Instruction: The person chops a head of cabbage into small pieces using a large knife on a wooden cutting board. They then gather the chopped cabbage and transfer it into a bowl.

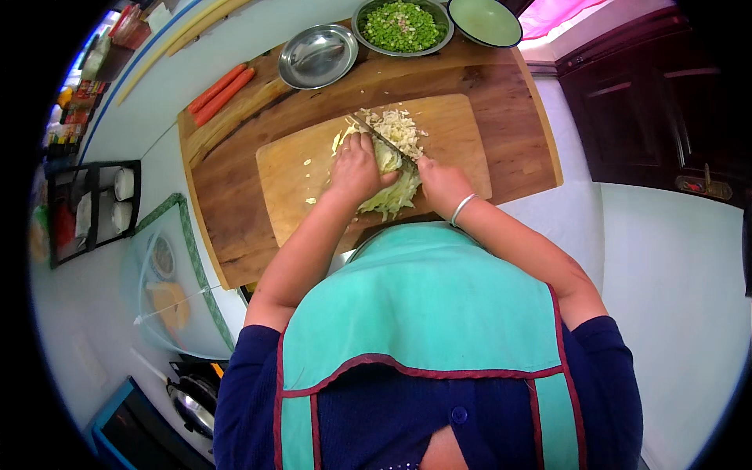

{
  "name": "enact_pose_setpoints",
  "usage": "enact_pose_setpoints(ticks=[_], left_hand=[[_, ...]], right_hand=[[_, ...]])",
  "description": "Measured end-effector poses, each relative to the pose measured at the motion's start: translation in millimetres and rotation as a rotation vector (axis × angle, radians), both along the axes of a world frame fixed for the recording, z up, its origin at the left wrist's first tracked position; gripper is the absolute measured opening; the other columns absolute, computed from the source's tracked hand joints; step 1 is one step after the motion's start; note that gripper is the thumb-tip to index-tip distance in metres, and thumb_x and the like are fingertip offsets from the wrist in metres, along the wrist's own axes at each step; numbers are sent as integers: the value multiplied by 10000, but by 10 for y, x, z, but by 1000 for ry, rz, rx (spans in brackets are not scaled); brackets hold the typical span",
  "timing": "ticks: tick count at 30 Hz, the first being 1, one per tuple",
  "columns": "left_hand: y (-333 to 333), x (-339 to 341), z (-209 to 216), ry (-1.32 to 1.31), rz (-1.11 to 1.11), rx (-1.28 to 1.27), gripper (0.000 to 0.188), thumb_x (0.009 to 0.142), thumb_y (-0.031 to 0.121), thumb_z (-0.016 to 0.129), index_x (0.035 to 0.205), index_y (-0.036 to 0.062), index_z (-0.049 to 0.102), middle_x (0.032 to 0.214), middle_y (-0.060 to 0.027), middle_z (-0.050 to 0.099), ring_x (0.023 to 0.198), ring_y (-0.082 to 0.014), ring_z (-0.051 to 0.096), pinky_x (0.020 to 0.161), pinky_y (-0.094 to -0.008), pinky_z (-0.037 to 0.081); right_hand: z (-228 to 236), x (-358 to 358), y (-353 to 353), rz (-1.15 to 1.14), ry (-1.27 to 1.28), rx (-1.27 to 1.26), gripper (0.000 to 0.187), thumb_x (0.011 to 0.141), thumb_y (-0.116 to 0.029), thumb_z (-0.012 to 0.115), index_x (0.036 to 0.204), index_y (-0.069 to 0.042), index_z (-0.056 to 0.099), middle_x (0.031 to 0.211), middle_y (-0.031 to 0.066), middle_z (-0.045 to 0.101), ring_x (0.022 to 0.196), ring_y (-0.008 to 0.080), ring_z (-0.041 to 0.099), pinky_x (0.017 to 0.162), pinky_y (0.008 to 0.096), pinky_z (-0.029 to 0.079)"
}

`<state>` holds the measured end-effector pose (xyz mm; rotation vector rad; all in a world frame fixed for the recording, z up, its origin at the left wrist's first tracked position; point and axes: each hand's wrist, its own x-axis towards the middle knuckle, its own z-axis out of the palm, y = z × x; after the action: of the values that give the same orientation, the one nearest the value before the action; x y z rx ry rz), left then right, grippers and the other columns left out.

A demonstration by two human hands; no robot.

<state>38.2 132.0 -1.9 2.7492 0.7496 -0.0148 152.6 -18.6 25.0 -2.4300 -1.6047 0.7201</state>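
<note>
Knife (381, 140) at the cabbage (395, 192), both hands in

Head view. The cabbage lay partly cut near the middle of a pale wooden board (294, 188), which sat on a brown wooden desk (235, 180). Left hand (359, 171): part open, fingers bent close together over the cabbage, thumb out to the right, holding it down. Right hand (442, 184): closed round the knife's handle, which was mostly hidden by the grip; a pale bracelet (462, 209) at that wrist. Blade slanted up and leftward from the right hand, between the cabbage and a pile of chopped pale bits (399, 129) just beyond. Loose shreds hung off the near side of the cabbage; a few scraps (310, 200) lay apart, left of the left hand.

Far edge of desk, left to right: two carrots (223, 95) side by side, a shiny metal dish (307, 72), a metal bowl (403, 54) filled with chopped greens (399, 23), a pale dark-rimmed bowl (486, 21).
</note>
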Motion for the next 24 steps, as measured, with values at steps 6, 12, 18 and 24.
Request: enact_pose_setpoints(ticks=[6, 12, 18, 24], left_hand=[[359, -98, 72, -72, 67, -547, 1032, 691, 586, 712, 1358, -92, 310, 1401, -290, 342, 1320, -393, 327, 1083, -407, 310], [300, -115, 20, 5, 131, -291, 1034, 711, 623, 674, 1371, -79, 300, 1392, -299, 345, 1304, -407, 346, 1073, -418, 321], [140, -126, 36, 14, 86, -217, 1007, 721, 602, 674, 1335, -112, 318, 1364, -313, 362, 1280, -415, 361, 1063, -424, 327], [122, -144, -28, -16, 70, -181, 898, 770, 530, 663, 1305, -115, 340, 1347, -314, 373, 1256, -431, 376, 1048, -441, 338]], right_hand=[[129, 67, -94, -57, 16, 89, 178, 824, -40, 474, 997, -6, 447, 879, 231, 613, 769, 402, 631, 657, 469, 510], [505, 2, -266, -19, -12, 155, 134, 832, -45, 459, 955, -5, 426, 830, 227, 592, 705, 420, 593, 627, 486, 478], [708, -57, -378, 23, -11, 53, 130, 816, -28, 456, 938, 16, 451, 844, 229, 613, 735, 385, 632, 651, 457, 512], [705, -50, -292, 29, 27, -68, 122, 828, -29, 444, 941, 19, 450, 856, 237, 614, 752, 402, 623, 670, 470, 507]])
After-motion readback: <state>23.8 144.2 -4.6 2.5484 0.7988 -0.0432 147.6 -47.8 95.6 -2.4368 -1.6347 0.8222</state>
